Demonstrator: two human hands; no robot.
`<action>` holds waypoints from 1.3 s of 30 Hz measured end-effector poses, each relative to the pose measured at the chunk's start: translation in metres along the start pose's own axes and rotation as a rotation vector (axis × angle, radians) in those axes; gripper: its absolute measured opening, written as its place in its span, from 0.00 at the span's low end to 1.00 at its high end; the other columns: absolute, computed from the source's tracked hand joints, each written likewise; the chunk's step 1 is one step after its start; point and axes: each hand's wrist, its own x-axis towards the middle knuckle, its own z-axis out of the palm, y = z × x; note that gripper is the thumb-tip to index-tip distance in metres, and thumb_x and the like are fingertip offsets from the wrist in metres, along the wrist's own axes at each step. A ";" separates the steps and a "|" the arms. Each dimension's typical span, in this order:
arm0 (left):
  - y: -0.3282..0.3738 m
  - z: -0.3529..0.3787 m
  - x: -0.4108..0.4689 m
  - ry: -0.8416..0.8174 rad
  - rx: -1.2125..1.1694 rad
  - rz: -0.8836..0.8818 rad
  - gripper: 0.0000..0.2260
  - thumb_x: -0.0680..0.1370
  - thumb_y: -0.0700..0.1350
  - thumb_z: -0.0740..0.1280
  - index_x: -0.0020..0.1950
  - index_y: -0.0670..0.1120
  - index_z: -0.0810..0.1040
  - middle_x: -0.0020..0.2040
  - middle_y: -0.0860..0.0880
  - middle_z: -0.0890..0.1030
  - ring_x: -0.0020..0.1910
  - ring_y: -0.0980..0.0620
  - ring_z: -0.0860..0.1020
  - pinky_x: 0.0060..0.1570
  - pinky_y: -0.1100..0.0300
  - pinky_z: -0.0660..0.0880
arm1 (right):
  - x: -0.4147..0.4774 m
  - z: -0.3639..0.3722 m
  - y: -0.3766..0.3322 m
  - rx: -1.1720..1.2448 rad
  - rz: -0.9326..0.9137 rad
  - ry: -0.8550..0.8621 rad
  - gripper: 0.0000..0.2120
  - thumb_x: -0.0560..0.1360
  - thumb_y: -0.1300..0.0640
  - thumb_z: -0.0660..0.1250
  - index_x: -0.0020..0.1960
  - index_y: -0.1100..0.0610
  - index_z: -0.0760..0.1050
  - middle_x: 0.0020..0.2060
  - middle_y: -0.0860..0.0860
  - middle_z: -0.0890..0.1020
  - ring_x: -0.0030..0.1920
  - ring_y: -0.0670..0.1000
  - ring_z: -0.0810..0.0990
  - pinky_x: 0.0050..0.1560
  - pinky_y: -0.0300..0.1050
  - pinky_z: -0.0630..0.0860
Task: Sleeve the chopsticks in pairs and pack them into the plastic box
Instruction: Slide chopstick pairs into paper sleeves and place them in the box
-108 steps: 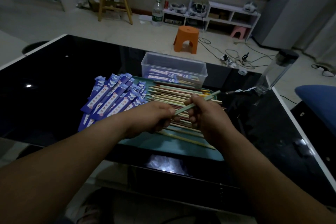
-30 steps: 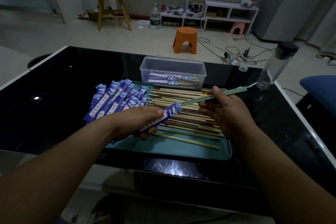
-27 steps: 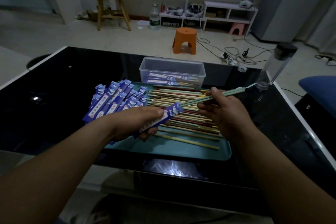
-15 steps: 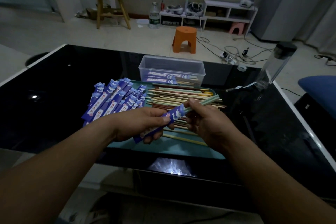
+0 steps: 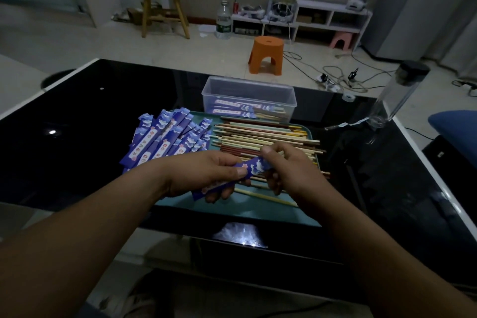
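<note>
My left hand [image 5: 206, 175] grips a blue paper sleeve [image 5: 254, 166] over the teal tray [image 5: 271, 214]. My right hand [image 5: 289, 168] pinches the sleeve's open end, and the green chopstick pair is almost wholly hidden inside the sleeve and under my fingers. Loose chopsticks [image 5: 263, 137] lie heaped on the tray's right half, and a fan of empty blue sleeves [image 5: 165, 137] covers its left half. The clear plastic box [image 5: 249, 97] stands just behind the tray with a few sleeved pairs inside.
The tray sits on a black glass table [image 5: 90, 111] with a white rim. A tall clear bottle with a black cap [image 5: 397, 95] stands at the table's far right. An orange stool [image 5: 267, 55] and cables are on the floor beyond.
My right hand has pushed the green chopstick pair leftward into the sleeve held by my left hand; the long exposed part seen a second ago is now hidden.
</note>
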 end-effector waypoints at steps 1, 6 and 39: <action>0.000 0.000 0.002 0.067 -0.020 0.015 0.12 0.85 0.52 0.62 0.53 0.44 0.80 0.39 0.42 0.80 0.32 0.49 0.75 0.33 0.60 0.74 | 0.002 -0.002 0.000 0.042 -0.007 0.020 0.13 0.85 0.50 0.64 0.47 0.58 0.75 0.27 0.50 0.77 0.27 0.51 0.74 0.29 0.44 0.70; -0.002 -0.005 0.017 0.501 -0.239 0.046 0.17 0.85 0.56 0.60 0.56 0.43 0.80 0.36 0.49 0.79 0.30 0.52 0.75 0.35 0.59 0.72 | 0.009 -0.010 0.000 0.328 0.062 0.172 0.11 0.85 0.51 0.63 0.47 0.56 0.73 0.30 0.53 0.77 0.28 0.50 0.75 0.29 0.43 0.71; 0.002 -0.073 0.026 0.927 0.276 0.124 0.06 0.83 0.48 0.64 0.57 0.49 0.77 0.48 0.51 0.82 0.47 0.53 0.80 0.42 0.59 0.74 | 0.198 -0.055 -0.043 -0.568 0.084 0.487 0.08 0.78 0.56 0.64 0.53 0.60 0.78 0.43 0.59 0.81 0.42 0.60 0.82 0.40 0.52 0.81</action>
